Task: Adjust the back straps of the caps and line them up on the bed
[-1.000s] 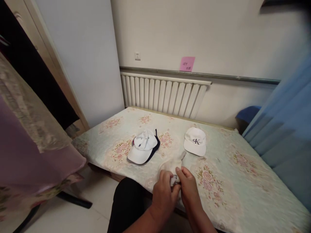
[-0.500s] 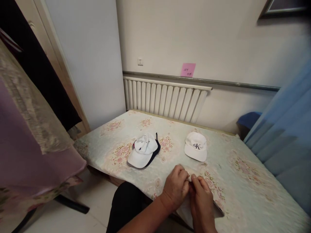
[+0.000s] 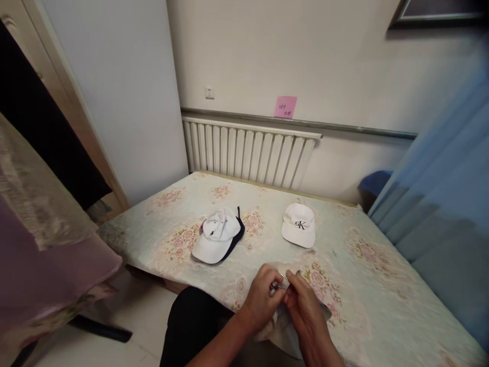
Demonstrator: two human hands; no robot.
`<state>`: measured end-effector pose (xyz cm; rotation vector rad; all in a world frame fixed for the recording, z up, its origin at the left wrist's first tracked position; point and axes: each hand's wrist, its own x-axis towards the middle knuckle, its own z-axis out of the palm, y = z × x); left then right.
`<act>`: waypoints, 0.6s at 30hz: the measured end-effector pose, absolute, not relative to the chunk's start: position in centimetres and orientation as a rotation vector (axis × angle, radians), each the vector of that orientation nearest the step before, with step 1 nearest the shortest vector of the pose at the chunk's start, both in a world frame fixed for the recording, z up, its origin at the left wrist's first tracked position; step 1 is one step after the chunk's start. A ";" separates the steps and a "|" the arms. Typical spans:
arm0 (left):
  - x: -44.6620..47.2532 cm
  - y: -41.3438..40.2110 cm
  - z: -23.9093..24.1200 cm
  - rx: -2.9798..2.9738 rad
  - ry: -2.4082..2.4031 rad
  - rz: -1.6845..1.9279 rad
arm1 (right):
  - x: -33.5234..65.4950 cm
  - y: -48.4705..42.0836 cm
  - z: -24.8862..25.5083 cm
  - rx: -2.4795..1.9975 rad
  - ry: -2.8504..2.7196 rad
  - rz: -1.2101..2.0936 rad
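Note:
Near the front edge of the flower-patterned surface, both my hands are closed on a pale cap [image 3: 283,334]. My left hand [image 3: 263,295] pinches its strap end, where a small shiny metal piece shows by the fingers. The thumb and fingers of my right hand [image 3: 304,303] grip the same part from the right. Much of the cap is hidden behind my hands and forearms; a dark-edged bit shows right of my right hand. Beyond lies a white cap [image 3: 298,226] with black letters. Farther left, another white cap [image 3: 217,234] with a small dark emblem rests on a dark cap [image 3: 237,237].
The caps lie on a light floral cover [image 3: 367,306]. Behind it stand a white radiator [image 3: 248,150] and a wall with a pink note [image 3: 285,107]. A blue curtain [image 3: 439,204] hangs at right. Draped cloth [image 3: 46,275] is at left, and my knee [image 3: 193,316] is below the edge.
The view has shifted slightly to the right. My fingers have parted a little at the strap, and the small metal piece shows more clearly. The caps on the cover have not moved.

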<state>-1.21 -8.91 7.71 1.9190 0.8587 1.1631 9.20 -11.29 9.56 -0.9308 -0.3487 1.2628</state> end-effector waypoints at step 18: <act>-0.8 -10.6 7.3 2.155 1.138 1.278 | 9.1 -11.7 8.6 -0.835 -0.342 1.242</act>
